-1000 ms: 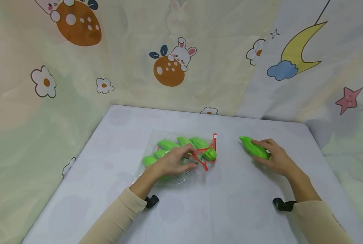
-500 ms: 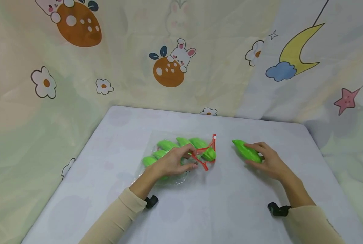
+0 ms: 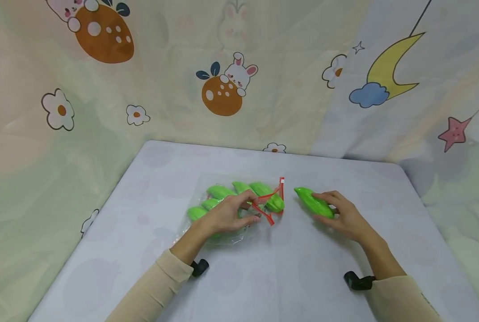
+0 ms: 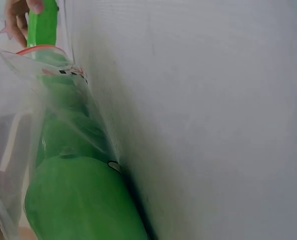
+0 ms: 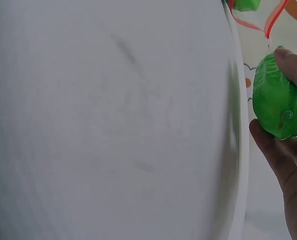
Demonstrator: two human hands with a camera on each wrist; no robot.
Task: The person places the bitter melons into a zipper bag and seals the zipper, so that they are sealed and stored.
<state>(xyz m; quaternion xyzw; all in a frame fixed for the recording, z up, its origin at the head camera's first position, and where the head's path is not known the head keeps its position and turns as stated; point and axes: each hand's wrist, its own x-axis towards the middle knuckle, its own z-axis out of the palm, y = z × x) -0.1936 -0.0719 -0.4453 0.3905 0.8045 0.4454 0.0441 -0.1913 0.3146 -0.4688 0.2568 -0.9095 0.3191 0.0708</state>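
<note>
A clear zip bag (image 3: 236,238) with a red closure strip (image 3: 282,188) lies flat, with several shiny green, long, pointed gourd-like pieces (image 3: 220,192) inside. At its mouth my left hand (image 3: 225,217) pinches the plastic, keeping the red strip spread apart. My right hand (image 3: 346,217) grips another such green gourd-like piece (image 3: 309,200) between thumb and fingers, its tip pointing left toward the bag's mouth. In the right wrist view the blunt end of the held piece (image 5: 278,102) shows. The left wrist view looks along the bagged pieces (image 4: 83,200) through the plastic.
Everything lies on a white-covered table (image 3: 175,154). Behind it hangs a printed cloth backdrop (image 3: 296,80) with rabbits, flowers and a moon. Black wrist cameras (image 3: 358,281) stick out beside both sleeves.
My right hand has moved steadily left with the green gourd-like piece, bringing its tip close to the bag's opening. My left hand and the bag have stayed in place.
</note>
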